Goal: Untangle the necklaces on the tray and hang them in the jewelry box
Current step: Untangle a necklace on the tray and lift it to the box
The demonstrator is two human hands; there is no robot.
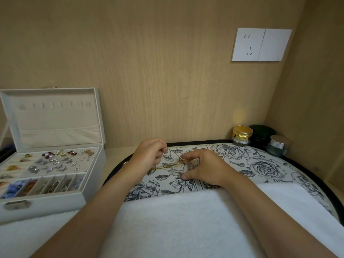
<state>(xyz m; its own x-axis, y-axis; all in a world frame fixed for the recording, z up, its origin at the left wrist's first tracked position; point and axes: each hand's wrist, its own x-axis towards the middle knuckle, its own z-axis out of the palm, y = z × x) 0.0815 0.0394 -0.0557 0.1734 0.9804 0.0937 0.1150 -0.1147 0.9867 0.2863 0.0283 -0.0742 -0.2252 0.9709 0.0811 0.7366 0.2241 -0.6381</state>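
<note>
Against the wood-panelled wall, on the floral tray (264, 166), we see the gold necklace (168, 164) running sideways between our fingers, the left hand (149, 155) pinching one end, the right hand (202, 168) curled over the other, its grip unclear.

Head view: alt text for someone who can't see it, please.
Over a floral tray, the left hand pinches a tangled gold chain while the right hand touches it with curled fingers. An open jewelry box stands to the left, its lid hooks bare. A white towel covers the tray's near edge.
</note>
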